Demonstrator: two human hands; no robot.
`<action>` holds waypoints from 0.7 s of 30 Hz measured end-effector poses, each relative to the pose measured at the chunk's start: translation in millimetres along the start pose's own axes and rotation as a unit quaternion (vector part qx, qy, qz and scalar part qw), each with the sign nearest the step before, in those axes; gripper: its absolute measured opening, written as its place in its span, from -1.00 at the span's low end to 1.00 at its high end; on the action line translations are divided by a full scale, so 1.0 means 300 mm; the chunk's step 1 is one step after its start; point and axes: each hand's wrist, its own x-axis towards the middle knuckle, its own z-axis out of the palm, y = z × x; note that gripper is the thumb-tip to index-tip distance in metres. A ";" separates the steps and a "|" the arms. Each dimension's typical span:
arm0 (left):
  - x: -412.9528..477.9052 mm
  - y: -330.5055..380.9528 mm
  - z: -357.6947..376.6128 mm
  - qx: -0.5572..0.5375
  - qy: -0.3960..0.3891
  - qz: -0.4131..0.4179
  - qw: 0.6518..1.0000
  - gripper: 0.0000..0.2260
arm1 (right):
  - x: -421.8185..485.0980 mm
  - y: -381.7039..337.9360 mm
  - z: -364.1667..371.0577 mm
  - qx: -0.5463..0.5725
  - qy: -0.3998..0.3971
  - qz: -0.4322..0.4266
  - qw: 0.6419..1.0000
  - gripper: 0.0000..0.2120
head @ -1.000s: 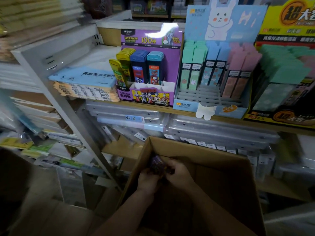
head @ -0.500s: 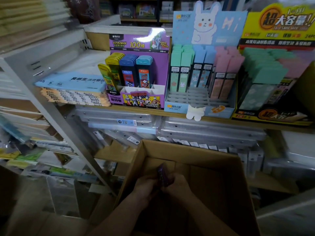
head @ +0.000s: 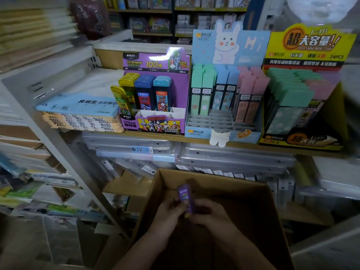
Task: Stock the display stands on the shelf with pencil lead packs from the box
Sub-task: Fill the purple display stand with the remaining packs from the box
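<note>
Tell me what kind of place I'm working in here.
Most likely a stationery shop. Printed cardboard display stands of pencil lead packs, such as the purple display stand, sit on the wooden shelf; stacked loose-leaf paper packs lie beside them, and more stocked shelves fill the background.

On the shelf [head: 194, 140] three display stands sit side by side, the Ultraman stand [head: 155, 94] leftmost, the rabbit stand [head: 226, 90] in the middle, the large-capacity stand [head: 303, 90] rightmost, a paper stack [head: 81, 112] left of them, and the box [head: 214, 184] below in front.
</note>
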 end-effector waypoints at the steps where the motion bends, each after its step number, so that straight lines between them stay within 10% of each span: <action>1: -0.009 0.017 -0.001 -0.004 -0.011 0.015 1.000 -0.90 | -0.013 -0.020 -0.002 0.002 -0.007 -0.017 1.000 -0.66; 21: -0.211 0.456 -0.027 -0.059 -0.088 0.272 0.956 -0.80 | -0.182 -0.426 0.121 -0.036 0.029 -0.241 0.969 -0.50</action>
